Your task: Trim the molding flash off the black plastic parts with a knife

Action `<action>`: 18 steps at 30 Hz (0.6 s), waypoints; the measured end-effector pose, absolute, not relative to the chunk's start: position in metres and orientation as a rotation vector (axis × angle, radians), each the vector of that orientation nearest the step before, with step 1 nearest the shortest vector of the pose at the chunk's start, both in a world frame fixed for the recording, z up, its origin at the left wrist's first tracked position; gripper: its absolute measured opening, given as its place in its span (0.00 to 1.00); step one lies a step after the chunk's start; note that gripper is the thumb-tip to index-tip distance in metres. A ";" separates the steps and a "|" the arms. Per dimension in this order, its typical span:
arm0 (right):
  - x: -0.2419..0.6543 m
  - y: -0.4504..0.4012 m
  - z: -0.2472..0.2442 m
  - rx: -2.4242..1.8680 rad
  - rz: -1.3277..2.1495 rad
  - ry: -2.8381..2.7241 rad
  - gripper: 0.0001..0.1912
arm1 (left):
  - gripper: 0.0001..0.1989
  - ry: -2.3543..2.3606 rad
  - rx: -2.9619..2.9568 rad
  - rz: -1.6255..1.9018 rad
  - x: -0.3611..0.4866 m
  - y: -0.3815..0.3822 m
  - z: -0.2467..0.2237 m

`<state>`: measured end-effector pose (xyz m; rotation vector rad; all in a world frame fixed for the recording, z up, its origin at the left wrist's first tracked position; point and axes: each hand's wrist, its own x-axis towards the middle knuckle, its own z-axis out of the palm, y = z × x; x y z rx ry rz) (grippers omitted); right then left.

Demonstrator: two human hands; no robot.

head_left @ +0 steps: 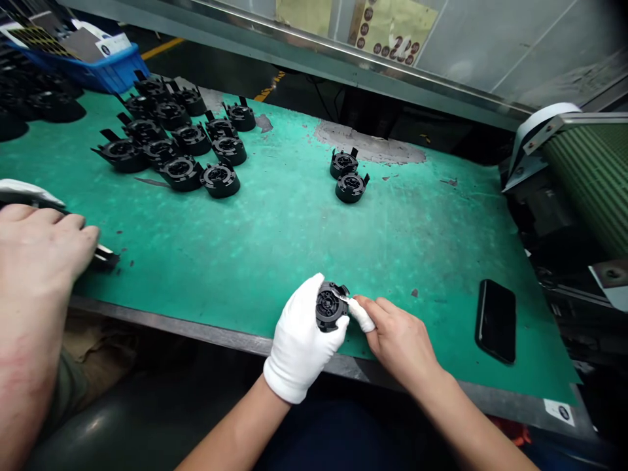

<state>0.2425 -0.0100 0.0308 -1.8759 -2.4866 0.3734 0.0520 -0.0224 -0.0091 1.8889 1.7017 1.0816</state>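
Head view: the yellowish poster (392, 29) bears rows of round marks with numbers too small to read; the white sticker (559, 413) at the table's near right corner has a dark oval logo, also illegible. The gloved left hand (304, 333) pinches a round black part (328, 306) between thumb and fingers, just above the table's near edge. The bare right hand (397, 333) is closed on a thin blade (339, 296) touching the part; whether the white wrap (362, 316) covers a thumb or a handle, I cannot tell. Another person's hand (44, 245) is cut off at left, its dark tool partly hidden. Similar housings (220, 180) stand on the scuffed green table (275, 235); a phone (496, 320) lies right.
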 end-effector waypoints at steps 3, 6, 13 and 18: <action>0.243 -0.012 0.030 -1.814 0.535 -2.390 0.18 | 0.37 1.701 1.874 1.089 0.054 -0.023 -0.010; 0.247 -0.012 0.035 -1.764 0.646 -2.382 0.18 | 0.38 1.689 1.860 1.080 0.052 -0.023 -0.011; 0.245 -0.014 0.040 -1.844 0.382 -2.529 0.18 | 0.36 1.720 1.861 1.076 0.055 -0.022 -0.008; 0.234 -0.018 0.039 -1.943 0.271 -2.515 0.20 | 0.33 1.774 1.866 1.156 0.062 -0.024 -0.007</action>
